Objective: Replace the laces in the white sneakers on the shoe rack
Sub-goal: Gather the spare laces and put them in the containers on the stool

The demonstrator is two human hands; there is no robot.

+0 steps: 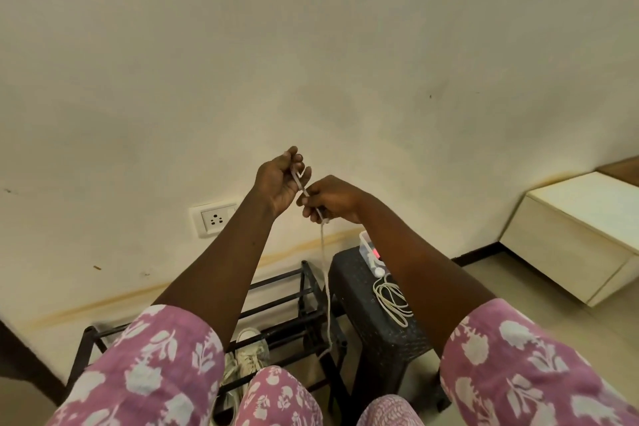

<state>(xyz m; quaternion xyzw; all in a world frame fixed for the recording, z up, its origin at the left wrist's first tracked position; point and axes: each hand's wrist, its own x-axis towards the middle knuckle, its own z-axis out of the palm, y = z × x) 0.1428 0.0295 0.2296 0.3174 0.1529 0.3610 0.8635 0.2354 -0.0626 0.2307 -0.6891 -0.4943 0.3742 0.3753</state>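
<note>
A person stands facing a plain cream wall with both arms raised in front of them, working a white lace between their hands.

The left hand is the higher one. Its fingers curl round the top end of the lace, so that grip is closed on it. Just below and touching it, the right hand pinches the same lace in a narrow grip. A short taut stretch runs between the two hands. From under the right hand the rest of the lace hangs straight down, and its loose end dangles in front of the black shoe rack.

The white sneakers sit on the rack, low down, well below the hands and a little to their left. They are partly hidden by the person's pink floral sleeve. The lace touches neither shoe.

As for progress, the lace in hand is out of the shoes and seems to be being straightened or checked. Whether it is an old one or a new one, I cannot tell. The sneakers are too small and covered to show if any eyelets are threaded. Most of the threading looks to be ahead.

Beside the rack stands a dark stool carrying a coiled white cord, possibly another lace or a cable.
</note>
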